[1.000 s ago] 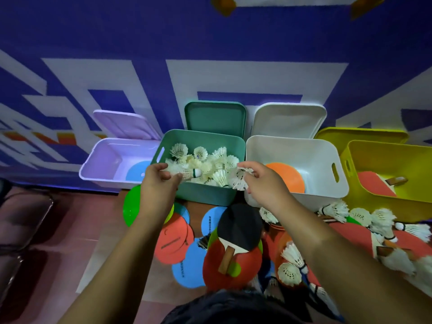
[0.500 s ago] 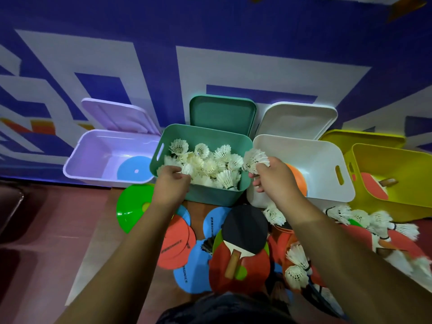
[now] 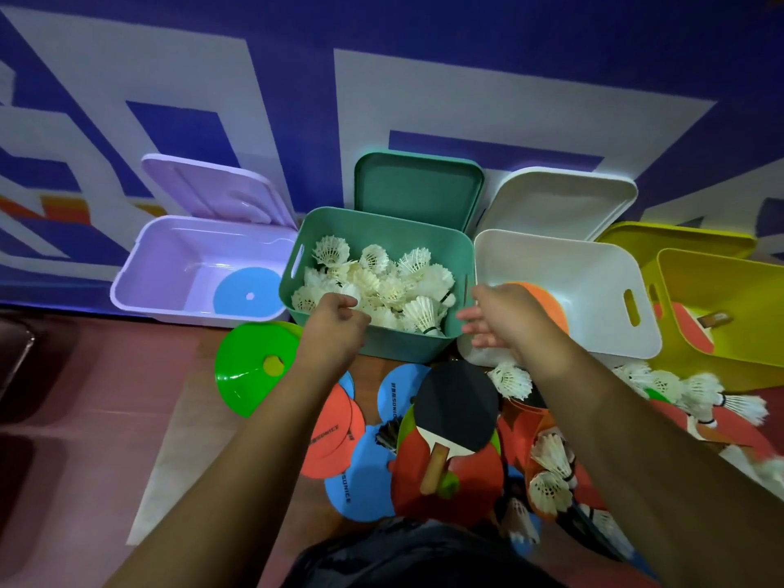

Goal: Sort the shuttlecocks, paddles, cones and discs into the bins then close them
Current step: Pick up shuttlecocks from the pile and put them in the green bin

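the back wall (image 3: 297, 31) is deep blue-violet, painted with broad white angular bands (image 3: 466, 91) and, at the far left, short orange and red stripes (image 3: 63, 207). the floor (image 3: 106, 375) is reddish brown, crossed by a pale strip (image 3: 161, 460). a dark, rounded piece of furniture (image 3: 17, 375) sits at the left edge, too cut off to identify. the light is dim and cool.

Inspector: Arms and hands?
Recorder: Left forearm (image 3: 237, 460) and right forearm (image 3: 636, 439) bare along their whole visible length; left hand (image 3: 335, 328) and right hand (image 3: 509, 320) bare.
Inspector: Clothing?
Recorder: One dark garment (image 3: 415, 553), blue-black, softly creased fabric, lower centre of view.
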`<state>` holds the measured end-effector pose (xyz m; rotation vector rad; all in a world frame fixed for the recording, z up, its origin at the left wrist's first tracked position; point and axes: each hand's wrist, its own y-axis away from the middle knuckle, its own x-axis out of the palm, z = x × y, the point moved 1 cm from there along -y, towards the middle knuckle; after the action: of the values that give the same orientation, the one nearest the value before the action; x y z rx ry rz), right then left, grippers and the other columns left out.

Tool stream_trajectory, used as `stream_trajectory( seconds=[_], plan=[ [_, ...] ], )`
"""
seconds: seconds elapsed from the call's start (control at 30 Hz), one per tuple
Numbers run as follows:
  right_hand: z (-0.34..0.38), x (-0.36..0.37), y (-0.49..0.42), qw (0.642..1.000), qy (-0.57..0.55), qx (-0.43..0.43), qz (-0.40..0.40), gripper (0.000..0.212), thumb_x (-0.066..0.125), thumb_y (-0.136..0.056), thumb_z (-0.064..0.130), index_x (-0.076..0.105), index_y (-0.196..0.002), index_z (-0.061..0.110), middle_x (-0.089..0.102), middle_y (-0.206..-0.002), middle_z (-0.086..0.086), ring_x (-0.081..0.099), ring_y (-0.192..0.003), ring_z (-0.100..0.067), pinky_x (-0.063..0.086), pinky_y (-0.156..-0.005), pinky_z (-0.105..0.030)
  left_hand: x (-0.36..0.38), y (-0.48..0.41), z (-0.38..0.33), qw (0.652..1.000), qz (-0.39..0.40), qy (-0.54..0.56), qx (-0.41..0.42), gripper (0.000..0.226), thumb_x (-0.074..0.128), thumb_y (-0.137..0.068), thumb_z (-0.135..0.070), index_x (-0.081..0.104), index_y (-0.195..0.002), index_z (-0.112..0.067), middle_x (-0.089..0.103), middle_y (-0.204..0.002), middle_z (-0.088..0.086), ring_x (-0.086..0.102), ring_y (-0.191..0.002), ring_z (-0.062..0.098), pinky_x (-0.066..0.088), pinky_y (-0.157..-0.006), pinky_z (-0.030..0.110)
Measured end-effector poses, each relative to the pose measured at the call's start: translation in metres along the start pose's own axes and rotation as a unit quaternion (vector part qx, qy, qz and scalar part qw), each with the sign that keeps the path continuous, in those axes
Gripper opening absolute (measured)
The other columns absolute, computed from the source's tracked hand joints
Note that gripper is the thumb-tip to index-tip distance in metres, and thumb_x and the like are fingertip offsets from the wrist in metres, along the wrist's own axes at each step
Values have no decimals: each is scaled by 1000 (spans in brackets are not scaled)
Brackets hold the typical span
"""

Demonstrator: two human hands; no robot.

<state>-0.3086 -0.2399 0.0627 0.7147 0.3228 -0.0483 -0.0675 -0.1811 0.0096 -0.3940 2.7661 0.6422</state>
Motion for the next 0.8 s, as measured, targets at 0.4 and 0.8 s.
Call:
stream_trajectory(
  seconds=[0.4, 0.8],
  plan=[
    [-60, -71, -2, 997, -28, -36, -58, 14, 56, -103, 23, 66, -107, 14, 80, -82, -5, 67, -68, -21, 55, -59, -34, 52, 33, -29, 989, 142, -28, 26, 8, 57, -102, -15, 64, -105, -13, 79, -88, 2, 59, -57, 8, 49, -54, 20],
    [-146, -171, 27, 984, -82, 17, -159, 14, 55, -103, 20, 67, -107, 13, 79, -86, -8, 64, -64, -20, 52, -57, -32, 182, 47, -15, 903, 325, -279, 41, 22, 62, -97, -26, 67, -81, -12, 71, -88, 20, 61, -71, 18, 46, -63, 30]
  ],
)
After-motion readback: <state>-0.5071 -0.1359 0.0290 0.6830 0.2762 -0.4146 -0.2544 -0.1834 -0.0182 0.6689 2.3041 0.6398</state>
